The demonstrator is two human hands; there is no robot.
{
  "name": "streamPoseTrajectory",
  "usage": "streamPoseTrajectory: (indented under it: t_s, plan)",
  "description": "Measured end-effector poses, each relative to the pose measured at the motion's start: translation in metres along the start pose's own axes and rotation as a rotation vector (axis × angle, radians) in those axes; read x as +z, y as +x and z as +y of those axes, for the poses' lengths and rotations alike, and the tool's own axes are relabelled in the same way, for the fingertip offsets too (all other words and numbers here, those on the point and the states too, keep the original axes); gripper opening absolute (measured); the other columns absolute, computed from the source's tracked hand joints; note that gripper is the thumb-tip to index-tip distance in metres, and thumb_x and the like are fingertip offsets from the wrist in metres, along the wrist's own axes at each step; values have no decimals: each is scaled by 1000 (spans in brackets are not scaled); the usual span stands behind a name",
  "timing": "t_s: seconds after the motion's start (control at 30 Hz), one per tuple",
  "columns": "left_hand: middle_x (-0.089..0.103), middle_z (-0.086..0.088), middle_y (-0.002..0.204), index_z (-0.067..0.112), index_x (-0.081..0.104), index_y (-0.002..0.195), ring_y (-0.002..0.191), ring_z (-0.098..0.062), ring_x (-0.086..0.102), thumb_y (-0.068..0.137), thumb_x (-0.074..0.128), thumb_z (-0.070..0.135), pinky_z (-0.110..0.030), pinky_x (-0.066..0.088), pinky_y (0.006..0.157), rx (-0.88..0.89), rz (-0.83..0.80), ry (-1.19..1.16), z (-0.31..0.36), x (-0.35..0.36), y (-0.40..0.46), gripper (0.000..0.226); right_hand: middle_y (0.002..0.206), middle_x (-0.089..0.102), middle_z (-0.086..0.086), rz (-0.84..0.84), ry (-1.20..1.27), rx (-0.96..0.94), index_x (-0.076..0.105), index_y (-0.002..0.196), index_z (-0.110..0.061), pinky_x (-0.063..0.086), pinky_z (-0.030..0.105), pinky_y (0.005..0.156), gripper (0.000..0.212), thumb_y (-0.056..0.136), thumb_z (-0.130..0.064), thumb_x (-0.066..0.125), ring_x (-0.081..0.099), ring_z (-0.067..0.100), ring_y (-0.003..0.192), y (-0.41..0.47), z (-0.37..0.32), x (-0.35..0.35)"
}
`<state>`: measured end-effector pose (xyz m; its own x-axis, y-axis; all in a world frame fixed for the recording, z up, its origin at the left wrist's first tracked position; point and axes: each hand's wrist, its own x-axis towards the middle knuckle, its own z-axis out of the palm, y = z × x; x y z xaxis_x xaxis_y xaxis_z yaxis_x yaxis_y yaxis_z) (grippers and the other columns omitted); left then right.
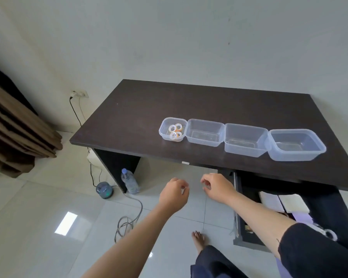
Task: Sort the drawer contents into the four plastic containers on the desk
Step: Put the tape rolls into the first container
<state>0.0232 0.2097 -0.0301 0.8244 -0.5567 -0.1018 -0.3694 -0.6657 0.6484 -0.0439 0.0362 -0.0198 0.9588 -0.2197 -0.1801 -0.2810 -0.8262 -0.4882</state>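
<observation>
Both my hands empty, left hand and right hand loosely curled. Tape rolls in leftmost container: light, rigid, pinch by rim. Drawer stuff papery, floppy.

Pale, bare wall behind a dark brown desk — glossy white floor tiles below, catching a bright patch of light. Brown curtain at left; wall socket with cables trailing down.

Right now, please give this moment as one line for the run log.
left hand: empty, fingers curled | right hand: empty | smallest container: three tape rolls | other three containers: nothing inside | drawer: open
</observation>
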Motion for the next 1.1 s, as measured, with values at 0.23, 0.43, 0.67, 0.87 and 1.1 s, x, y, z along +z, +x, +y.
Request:
streamPoseTrajectory:
  t_s: [0.23, 0.43, 0.67, 0.87, 1.1]
  plan:
    - [62, -1, 108, 14, 66, 108, 94, -16, 61, 92, 51, 22, -22, 44, 74, 76, -110, -17, 47, 57, -25, 23, 96, 60, -1, -14, 6, 142, 62, 106, -19, 45, 27, 67, 19, 88, -18, 57, 56, 16, 84, -68, 59, 0]
    - [62, -6, 111, 11, 66, 110, 95, -21, 61, 93, 51, 19, -23, 46, 77, 119, -240, -33, 109, 127, -24, 23, 96, 59, -1, 1, 37, 282, 63, 106, -18, 46, 30, 70, 19, 88, -16, 56, 56, 20, 89, -118, 137, -24]
    - [61, -6, 111, 14, 65, 109, 93, -19, 60, 91, 55, 19, -27, 50, 84, -50, -373, -38, 154, 211, -25, 21, 103, 63, 0, 18, 54, 484, 67, 102, -17, 45, 25, 66, 17, 87, -14, 59, 57, 17, 87, -177, 248, -54]
    - [44, -11, 131, 12, 51, 129, 98, -24, 57, 90, 58, 23, -30, 47, 94, -326, -424, 94, 153, 247, -18, 41, 111, 54, 7, -4, 56, 592, 62, 109, -16, 45, 29, 69, 22, 87, -12, 60, 56, 22, 84, -196, 324, -54]
    - [60, -10, 121, 9, 50, 127, 109, -29, 58, 86, 59, 20, -36, 51, 89, -407, -511, 279, 153, 269, -14, 43, 118, 51, 15, -212, 125, 671, 47, 124, -13, 49, 36, 84, 42, 84, -5, 59, 56, 32, 100, -191, 361, -38]
